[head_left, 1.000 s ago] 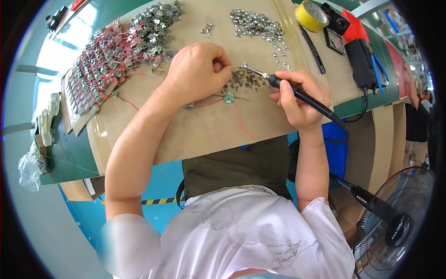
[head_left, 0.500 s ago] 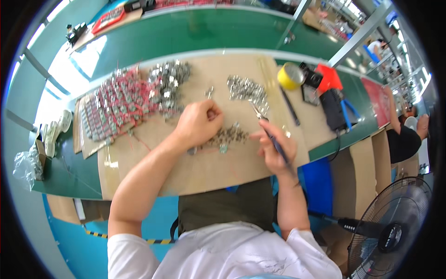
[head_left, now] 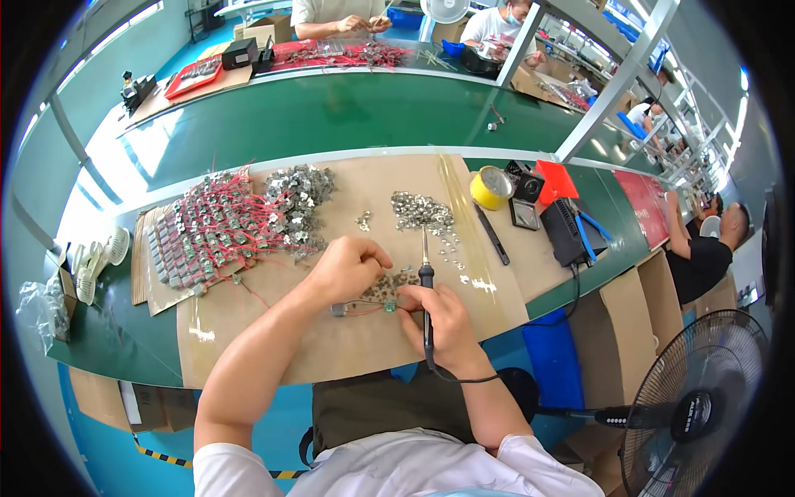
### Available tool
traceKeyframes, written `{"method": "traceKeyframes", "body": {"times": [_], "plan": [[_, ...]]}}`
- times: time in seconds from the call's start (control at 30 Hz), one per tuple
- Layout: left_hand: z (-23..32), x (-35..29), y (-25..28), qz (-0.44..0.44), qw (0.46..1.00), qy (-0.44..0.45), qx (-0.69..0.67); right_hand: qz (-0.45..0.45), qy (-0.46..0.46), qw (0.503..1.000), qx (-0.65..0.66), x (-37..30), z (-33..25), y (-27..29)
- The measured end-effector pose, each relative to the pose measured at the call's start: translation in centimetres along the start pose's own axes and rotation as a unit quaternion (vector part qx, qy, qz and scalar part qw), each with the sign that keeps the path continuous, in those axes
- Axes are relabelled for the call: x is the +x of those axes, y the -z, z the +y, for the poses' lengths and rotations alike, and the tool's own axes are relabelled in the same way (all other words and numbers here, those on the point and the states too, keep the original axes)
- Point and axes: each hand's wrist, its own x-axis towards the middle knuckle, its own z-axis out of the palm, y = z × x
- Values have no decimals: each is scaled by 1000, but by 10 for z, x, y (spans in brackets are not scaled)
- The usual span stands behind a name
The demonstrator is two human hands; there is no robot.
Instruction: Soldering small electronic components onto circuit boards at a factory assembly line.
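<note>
A broad tan cardboard sheet point(head_left: 364, 352) is lying beneath both hands. The left hand point(head_left: 346, 269) is curling; whether it is pinching anything, I cannot tell. The right hand point(head_left: 445, 321) is grasping a slim black-handled soldering iron point(head_left: 426, 279), its tip pointing toward heaped small silver metal pieces point(head_left: 421, 211). The step seems to be positioning the iron, the next move calling for a steady wrist. A tiny green wired circuit board point(head_left: 390, 306) is lying just left of the right fingers.

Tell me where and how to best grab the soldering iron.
Probably take the soldering iron by its slim dark handle, coming from the near right side, as the right hand does: its bare metal shaft points away from the person.
</note>
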Motion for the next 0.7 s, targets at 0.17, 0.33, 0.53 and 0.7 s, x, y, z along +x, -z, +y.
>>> {"method": "traceKeyframes", "body": {"times": [0.17,0.33,0.53,0.7], "plan": [[4,-7,2,-114,981,-128,92,42,-85,990,105,6,3,-3],[24,-10,7,-177,974,-28,136,71,-97,983,140,10,16,-8],[14,-10,3,-129,987,-83,37,86,-117,981,131,6,24,-9],[22,-9,0,-98,989,-63,91,71,-110,984,123,11,24,-7]]}}
